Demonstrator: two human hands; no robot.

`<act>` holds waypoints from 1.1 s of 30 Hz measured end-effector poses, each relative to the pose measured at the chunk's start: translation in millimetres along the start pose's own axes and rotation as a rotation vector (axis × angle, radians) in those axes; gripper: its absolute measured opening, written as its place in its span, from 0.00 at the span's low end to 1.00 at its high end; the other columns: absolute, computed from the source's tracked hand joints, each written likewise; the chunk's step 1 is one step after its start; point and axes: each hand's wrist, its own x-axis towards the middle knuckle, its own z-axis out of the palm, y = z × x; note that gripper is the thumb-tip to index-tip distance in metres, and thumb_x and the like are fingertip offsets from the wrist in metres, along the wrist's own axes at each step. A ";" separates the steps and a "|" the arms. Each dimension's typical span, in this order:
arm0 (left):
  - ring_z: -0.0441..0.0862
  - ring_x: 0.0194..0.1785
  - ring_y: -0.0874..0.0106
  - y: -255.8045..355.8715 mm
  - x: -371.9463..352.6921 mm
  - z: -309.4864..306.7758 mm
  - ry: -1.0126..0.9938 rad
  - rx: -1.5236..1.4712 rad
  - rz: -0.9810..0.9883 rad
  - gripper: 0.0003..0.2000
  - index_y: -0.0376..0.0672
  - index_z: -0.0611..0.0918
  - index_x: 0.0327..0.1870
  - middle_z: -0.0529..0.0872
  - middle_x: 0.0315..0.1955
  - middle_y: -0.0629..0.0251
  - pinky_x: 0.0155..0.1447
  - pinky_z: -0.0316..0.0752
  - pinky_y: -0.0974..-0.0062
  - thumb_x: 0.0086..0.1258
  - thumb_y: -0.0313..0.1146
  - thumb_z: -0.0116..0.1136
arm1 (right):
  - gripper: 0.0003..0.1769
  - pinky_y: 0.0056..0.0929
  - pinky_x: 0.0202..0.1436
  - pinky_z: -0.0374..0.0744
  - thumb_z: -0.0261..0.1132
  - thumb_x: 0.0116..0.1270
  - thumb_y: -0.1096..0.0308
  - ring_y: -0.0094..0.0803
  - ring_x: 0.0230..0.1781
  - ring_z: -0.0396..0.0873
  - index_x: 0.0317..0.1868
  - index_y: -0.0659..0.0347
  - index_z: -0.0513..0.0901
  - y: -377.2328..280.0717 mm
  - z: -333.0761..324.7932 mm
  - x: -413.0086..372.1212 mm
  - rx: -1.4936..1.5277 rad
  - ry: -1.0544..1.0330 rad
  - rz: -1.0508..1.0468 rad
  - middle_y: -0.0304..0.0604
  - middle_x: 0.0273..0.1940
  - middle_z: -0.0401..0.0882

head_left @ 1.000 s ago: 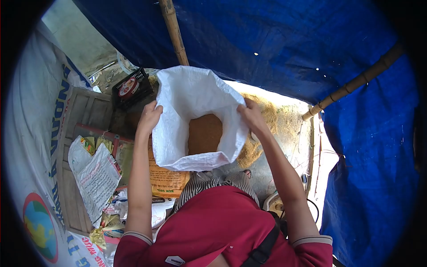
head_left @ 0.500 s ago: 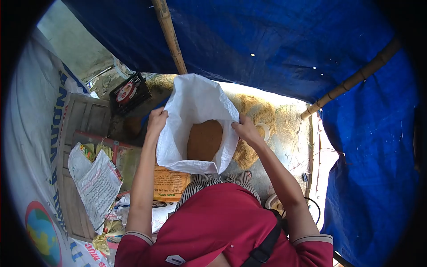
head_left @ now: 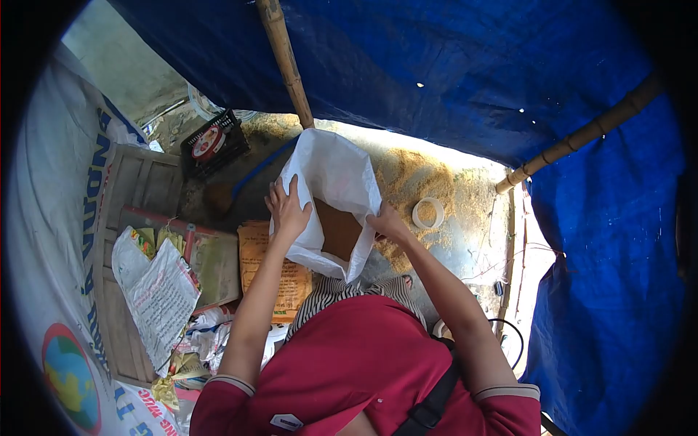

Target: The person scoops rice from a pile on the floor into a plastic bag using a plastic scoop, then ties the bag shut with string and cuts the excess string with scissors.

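A white woven sack (head_left: 336,163) stands with its mouth wide, and brown grainy material (head_left: 339,231) lies in its bottom. My left hand (head_left: 289,211) rests with fingers spread against the left side of the sack, near the rim. On the opposite side, my right hand (head_left: 389,224) pinches the sack's rim between thumb and fingers. The sack is in front of my striped trousers (head_left: 320,296), and its near edge hangs low toward me.
A white ring-shaped container (head_left: 427,213) sits on the floor amid scattered yellowish grain (head_left: 407,171). Left are a black crate (head_left: 218,156), a blue-handled broom (head_left: 254,171), orange printed bags (head_left: 254,254) and a crumpled white bag (head_left: 156,298). Bamboo poles (head_left: 287,65) cross a blue tarp (head_left: 436,58).
The sack's mouth has narrowed as my hands came closer together. My left hand has gone from gripping the rim to lying spread on the sack's side. The ring-shaped container shows fully now.
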 end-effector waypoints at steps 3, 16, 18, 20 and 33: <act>0.42 0.70 0.44 0.5 -9.0 -7.2 0.100 0.125 -0.045 0.41 0.48 0.56 0.67 0.52 0.65 0.43 0.66 0.43 0.40 0.52 0.40 0.65 | 0.44 0.32 0.21 0.82 0.65 0.54 0.49 0.44 0.33 0.82 0.57 0.77 0.57 -17.7 -16.4 4.0 -0.117 0.155 0.090 0.64 0.41 0.76; 0.76 0.44 0.46 -87.0 -71.8 -6.8 -0.005 -0.336 -0.293 0.15 0.34 0.77 0.43 0.80 0.38 0.42 0.47 0.71 0.59 0.53 0.23 0.50 | 0.14 0.49 0.48 0.73 0.52 0.55 0.69 0.59 0.40 0.76 0.38 0.69 0.76 -56.1 62.9 5.7 -0.259 0.120 -0.372 0.66 0.35 0.77; 0.76 0.44 0.47 -95.8 -68.2 -18.8 0.064 -0.303 -0.266 0.14 0.33 0.77 0.42 0.80 0.37 0.42 0.47 0.71 0.58 0.53 0.23 0.50 | 0.12 0.50 0.47 0.72 0.52 0.56 0.70 0.61 0.40 0.75 0.37 0.69 0.74 -72.6 79.6 -24.4 -0.200 0.054 -0.539 0.66 0.36 0.76; 0.76 0.44 0.47 -108.9 -65.4 -24.8 0.125 -0.272 -0.243 0.14 0.33 0.77 0.41 0.80 0.36 0.42 0.47 0.71 0.58 0.53 0.23 0.50 | 0.14 0.50 0.48 0.71 0.52 0.55 0.70 0.61 0.40 0.75 0.40 0.70 0.74 -82.7 72.5 -39.7 -0.111 0.012 -0.611 0.66 0.36 0.76; 0.83 0.30 0.58 -64.2 -70.1 10.4 -0.008 -0.425 -0.108 0.21 0.31 0.72 0.54 0.81 0.40 0.46 0.31 0.78 0.66 0.57 0.22 0.55 | 0.18 0.44 0.45 0.75 0.52 0.57 0.68 0.54 0.39 0.79 0.44 0.69 0.78 6.9 20.7 8.9 -0.015 0.391 -0.185 0.64 0.34 0.78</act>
